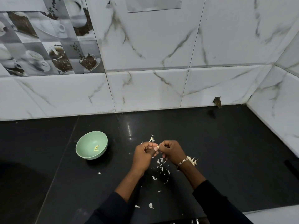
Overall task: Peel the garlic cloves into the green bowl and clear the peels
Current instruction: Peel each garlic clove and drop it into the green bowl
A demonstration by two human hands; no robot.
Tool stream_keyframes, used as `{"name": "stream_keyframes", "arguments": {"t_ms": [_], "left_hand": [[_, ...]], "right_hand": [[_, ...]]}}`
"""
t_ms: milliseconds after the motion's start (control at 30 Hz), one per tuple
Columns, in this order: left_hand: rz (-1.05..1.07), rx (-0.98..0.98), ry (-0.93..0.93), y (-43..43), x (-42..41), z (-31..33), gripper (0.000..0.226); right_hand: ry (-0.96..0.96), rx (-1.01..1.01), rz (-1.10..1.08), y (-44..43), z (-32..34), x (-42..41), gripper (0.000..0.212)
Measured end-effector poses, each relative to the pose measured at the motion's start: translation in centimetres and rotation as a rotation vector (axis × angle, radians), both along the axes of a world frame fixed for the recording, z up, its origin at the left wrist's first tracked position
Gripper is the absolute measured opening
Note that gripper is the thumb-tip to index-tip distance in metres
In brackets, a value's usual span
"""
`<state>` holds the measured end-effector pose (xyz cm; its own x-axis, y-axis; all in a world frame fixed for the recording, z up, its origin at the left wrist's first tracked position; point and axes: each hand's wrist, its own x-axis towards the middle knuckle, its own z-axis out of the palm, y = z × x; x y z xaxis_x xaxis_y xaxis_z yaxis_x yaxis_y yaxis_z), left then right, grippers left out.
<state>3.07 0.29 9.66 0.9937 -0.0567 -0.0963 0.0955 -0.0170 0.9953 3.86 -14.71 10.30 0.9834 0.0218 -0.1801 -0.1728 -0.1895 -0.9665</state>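
Observation:
A green bowl point(88, 143) stands on the black counter to the left of my hands, with a couple of peeled cloves point(96, 148) inside. My left hand point(144, 156) and my right hand point(171, 152) meet fingertip to fingertip above the counter, both pinching one small garlic clove point(157, 146). White peels point(161, 168) lie scattered under and in front of my hands. A small heap of unpeeled cloves point(192, 160) lies just behind my right wrist, partly hidden by it.
The black counter point(226, 151) ends at a white marble-tiled wall at the back and on the right. More peel bits point(151, 139) lie beyond my hands and near the front edge point(151, 205). A dark object point(291, 167) shows at the right edge.

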Motion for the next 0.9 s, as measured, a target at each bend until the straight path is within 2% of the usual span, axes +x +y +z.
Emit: {"name": "stream_keyframes", "arguments": {"t_ms": [167,267,500,733,800,900], "left_hand": [[0.004,-0.078,0.025,0.0,-0.1,0.0,0.013],[-0.001,-0.091,0.036,-0.2,-0.1,-0.2,0.015],[-0.030,-0.160,0.093,0.2,0.2,-0.5,0.026],[0.002,-0.269,0.161,0.4,0.2,-0.7,0.017],[0.019,-0.292,0.177,0.5,0.1,-0.7,0.015],[0.042,-0.269,0.190,0.6,0.1,-0.5,0.011]], "right_hand": [[-0.003,0.000,-0.005,-0.1,0.0,0.0,0.015],[-0.004,-0.001,-0.004,-0.1,0.0,-0.1,0.011],[0.011,-0.030,-0.012,-0.7,-0.3,-0.3,0.014],[0.046,-0.228,-0.008,-1.0,-0.8,-0.2,0.028],[0.031,-0.293,-0.008,-1.1,-0.9,-0.5,0.021],[-0.012,-0.223,-0.001,-1.0,-0.6,-0.8,0.003]]}}
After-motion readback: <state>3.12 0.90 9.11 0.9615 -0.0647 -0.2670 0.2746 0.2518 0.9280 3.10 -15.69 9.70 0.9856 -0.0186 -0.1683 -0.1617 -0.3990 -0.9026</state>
